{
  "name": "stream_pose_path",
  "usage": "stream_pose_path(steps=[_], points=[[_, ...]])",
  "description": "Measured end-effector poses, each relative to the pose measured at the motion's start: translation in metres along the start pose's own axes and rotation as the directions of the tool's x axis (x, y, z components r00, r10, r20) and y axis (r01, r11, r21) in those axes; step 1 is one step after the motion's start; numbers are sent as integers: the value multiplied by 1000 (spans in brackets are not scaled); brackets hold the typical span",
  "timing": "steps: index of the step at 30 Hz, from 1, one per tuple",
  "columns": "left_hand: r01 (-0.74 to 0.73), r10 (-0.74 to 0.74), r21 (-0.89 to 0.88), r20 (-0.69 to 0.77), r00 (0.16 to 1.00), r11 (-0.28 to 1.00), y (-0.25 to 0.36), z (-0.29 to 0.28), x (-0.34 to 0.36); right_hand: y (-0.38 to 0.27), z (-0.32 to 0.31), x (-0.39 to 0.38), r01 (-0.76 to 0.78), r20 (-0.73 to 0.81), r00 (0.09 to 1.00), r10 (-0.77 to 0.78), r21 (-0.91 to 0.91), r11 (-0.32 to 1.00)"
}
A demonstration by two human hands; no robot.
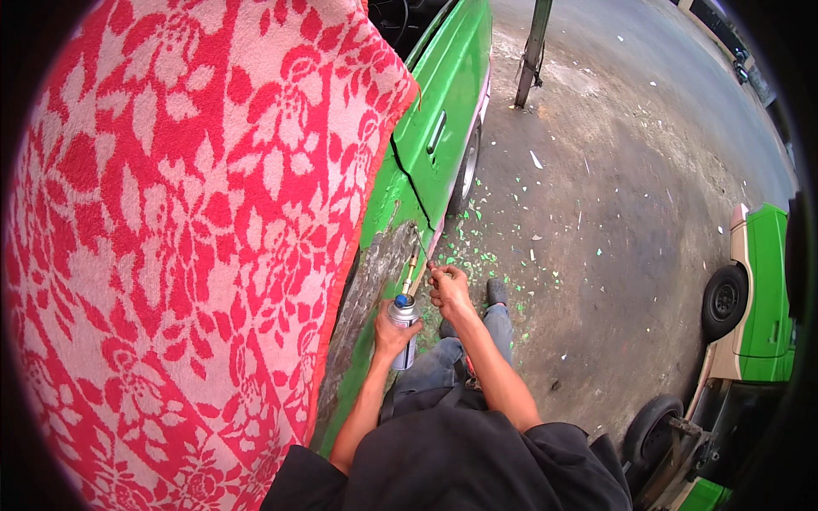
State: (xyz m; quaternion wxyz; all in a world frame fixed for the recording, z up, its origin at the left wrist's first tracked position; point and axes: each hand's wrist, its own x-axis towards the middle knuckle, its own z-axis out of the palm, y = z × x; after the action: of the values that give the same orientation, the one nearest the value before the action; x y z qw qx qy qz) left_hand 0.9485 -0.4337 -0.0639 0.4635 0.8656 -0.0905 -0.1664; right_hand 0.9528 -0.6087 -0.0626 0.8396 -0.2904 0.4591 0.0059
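My left hand (394, 330) is closed around a gas canister (404, 351) fitted with a blue-knobbed torch head. Its brass nozzle (412, 268) points away from me toward the green vehicle's side panel (379, 255), where a patch of paint is stripped to grey, scuffed metal. To the right of the nozzle, my right hand (450, 288) is closed on a thin rod-like tool (425, 249) that reaches toward the same stripped patch. The tool's far end is too small to make out. No flame can be seen at the nozzle.
A red and pink floral blanket (196, 221) covers much of the left side. Green paint flakes (477, 243) litter the ground by my feet. A metal post (532, 55) stands beyond. At right is another green and cream vehicle (763, 298), with a loose-looking wheel (654, 436) nearby.
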Motion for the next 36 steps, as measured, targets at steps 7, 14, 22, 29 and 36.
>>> stream_pose_path(steps=[7, 14, 22, 29, 36], points=[[18, -19, -13, -45, 999, 1000, 19, 11, -5, -6, -20, 29, -327, 262, 934, 243, 351, 878], [32, -41, -62, -149, 988, 998, 15, 25, -11, -19, -37, 37, -262, 230, 953, 198, 293, 920], [87, -114, -117, -257, 960, 989, 28, 44, -14, -28, -13, 13, -212, 120, 971, 205, 48, 976], [127, -162, -142, -278, 947, 982, 34, 57, -13, -33, -9, 10, -203, 107, 973, 202, -9, 979], [148, -184, -144, -279, 943, 978, 28, 65, -5, -47, 3, -8, -177, 27, 984, 178, -29, 984]])
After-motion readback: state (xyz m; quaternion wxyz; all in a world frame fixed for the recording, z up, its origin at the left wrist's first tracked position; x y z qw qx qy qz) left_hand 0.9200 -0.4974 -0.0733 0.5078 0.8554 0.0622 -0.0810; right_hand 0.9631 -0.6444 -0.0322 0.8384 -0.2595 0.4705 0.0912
